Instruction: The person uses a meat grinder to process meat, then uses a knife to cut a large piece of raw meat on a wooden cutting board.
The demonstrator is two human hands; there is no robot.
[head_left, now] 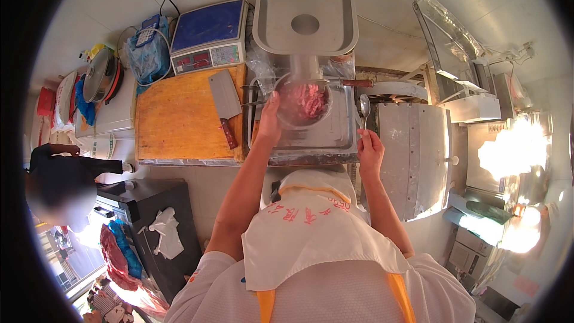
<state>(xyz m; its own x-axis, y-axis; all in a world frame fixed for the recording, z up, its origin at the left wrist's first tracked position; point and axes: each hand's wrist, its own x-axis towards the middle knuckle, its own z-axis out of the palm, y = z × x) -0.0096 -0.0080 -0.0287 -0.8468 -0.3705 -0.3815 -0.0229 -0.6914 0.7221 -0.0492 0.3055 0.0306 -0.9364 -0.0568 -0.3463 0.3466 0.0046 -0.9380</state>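
Observation:
My left hand [269, 121] grips the rim of a round metal bowl [286, 115] holding pink minced meat [311, 101]. The bowl sits in a steel tray [335, 134] under the outlet of a steel meat grinder [305, 9]. My right hand [369, 151] holds a metal spoon [364, 107] upright by its handle, just right of the tray, bowl end up. A white apron with red lettering [317, 233] covers my front.
A wooden chopping board [179, 119] with a cleaver [225, 101] lies left of the tray. Behind it stand a digital scale [208, 36] and a blue bag [146, 54]. Another person [60, 185] stands at the left. A steel cabinet [412, 155] is at the right.

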